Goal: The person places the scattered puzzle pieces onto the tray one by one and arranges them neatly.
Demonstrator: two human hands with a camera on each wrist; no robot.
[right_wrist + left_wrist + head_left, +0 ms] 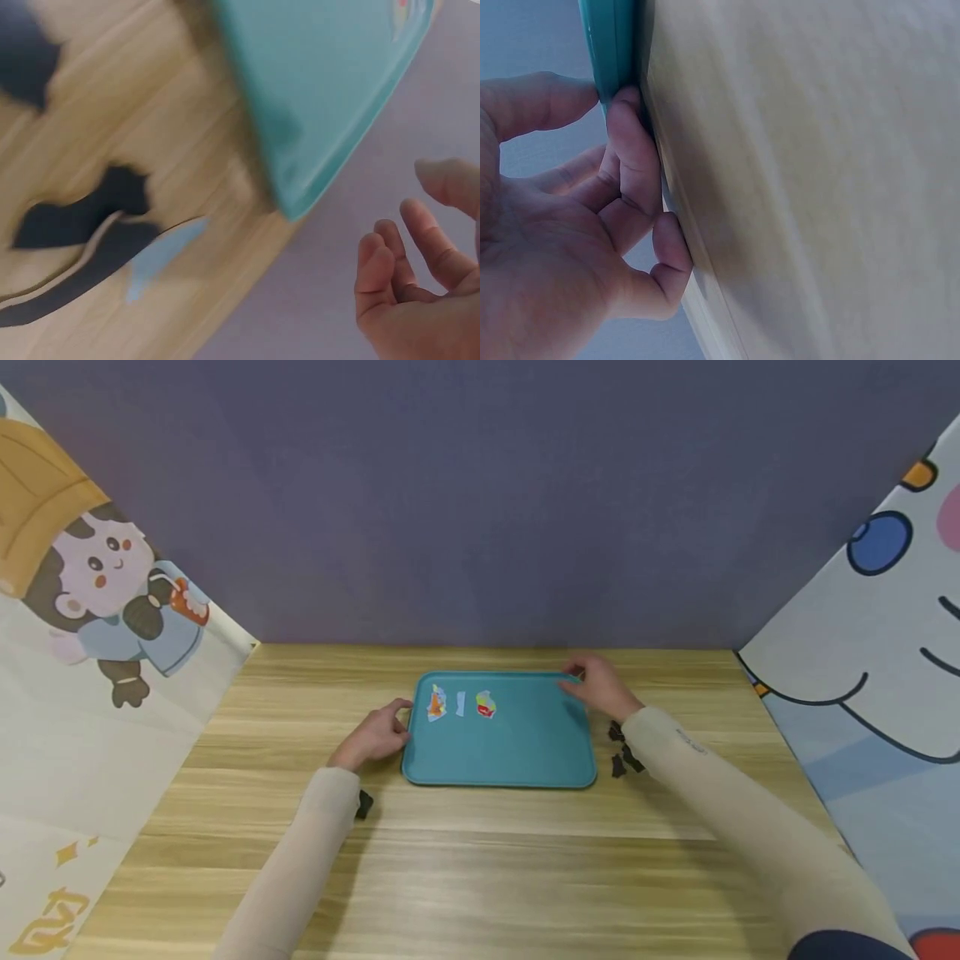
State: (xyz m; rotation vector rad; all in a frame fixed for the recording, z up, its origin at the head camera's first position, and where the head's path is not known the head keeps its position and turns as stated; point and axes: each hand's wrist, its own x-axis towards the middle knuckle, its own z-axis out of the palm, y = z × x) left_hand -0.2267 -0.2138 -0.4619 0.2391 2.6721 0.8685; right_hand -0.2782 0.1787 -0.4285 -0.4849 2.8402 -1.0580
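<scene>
1. Stretching forward from the near edge, two arms in pale beige sleeves reach across a light wooden table (480, 877) with a straight grain.
2. Small dark flat pieces (624, 752) lie on the wood beside the right sleeve, and another dark piece (363, 804) sits beside the left sleeve.
3. A teal tray (517, 752) with rounded corners rests flat at the middle of the table, between the two hands.
4. The left hand (372, 737) sits at the tray's left edge; the left wrist view shows its thumb and curled fingers (634, 161) pinching the teal rim.
5. The right hand (600, 687) hovers at the tray's far right corner; the right wrist view shows its fingers (390, 262) loosely spread, holding nothing, just clear of the rim.
6. Three small colourful paper scraps (459, 703) lie in a row on the tray's far left part.
7. A plain grey-purple wall (480, 502) stands behind the table.
8. Cartoon-printed panels close in the left side (97, 610) and the right side (877, 635).
</scene>
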